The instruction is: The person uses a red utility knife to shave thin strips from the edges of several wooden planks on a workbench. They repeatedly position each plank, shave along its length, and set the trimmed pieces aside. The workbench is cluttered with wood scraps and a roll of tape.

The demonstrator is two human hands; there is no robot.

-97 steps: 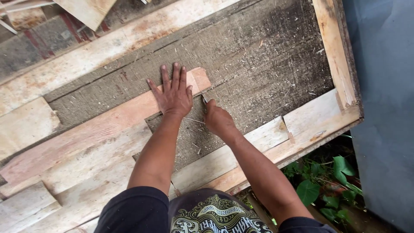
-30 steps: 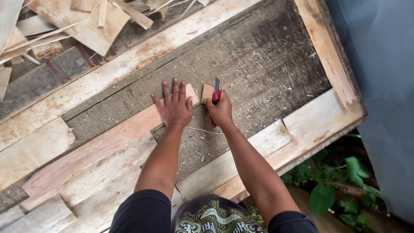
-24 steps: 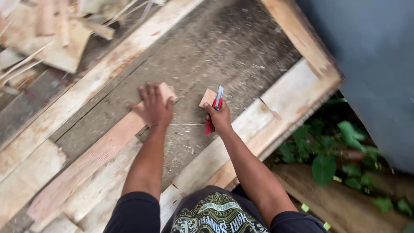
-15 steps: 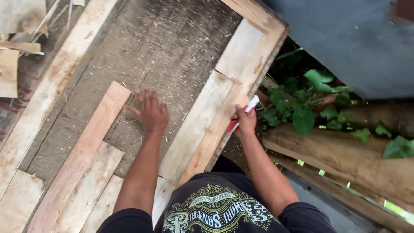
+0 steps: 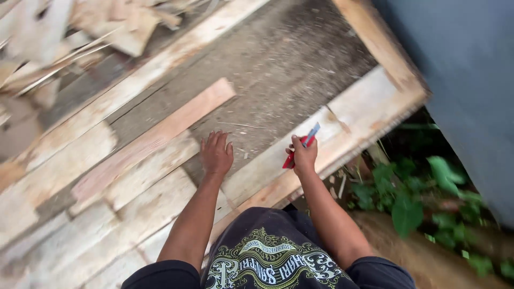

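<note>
Head camera view: at frame centre, the left hand [image 5: 216,154] rests flat, fingers spread, on the grey board surface [image 5: 278,69] beside a reddish plank [image 5: 160,131]; the right hand [image 5: 304,156] grips a red-and-blue utility knife [image 5: 301,145] over a pale plank [image 5: 300,152].

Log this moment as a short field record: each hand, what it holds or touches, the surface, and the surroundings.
left hand: left hand lies flat, palm down and fingers spread, on the grey board
right hand: right hand is closed around a red and blue utility knife
surface: pale wooden planks lie side by side; one reddish plank crosses them at a slant
upper left: blurred pile of wood offcuts
right side: green plants below the platform edge; blue-grey wall
</note>
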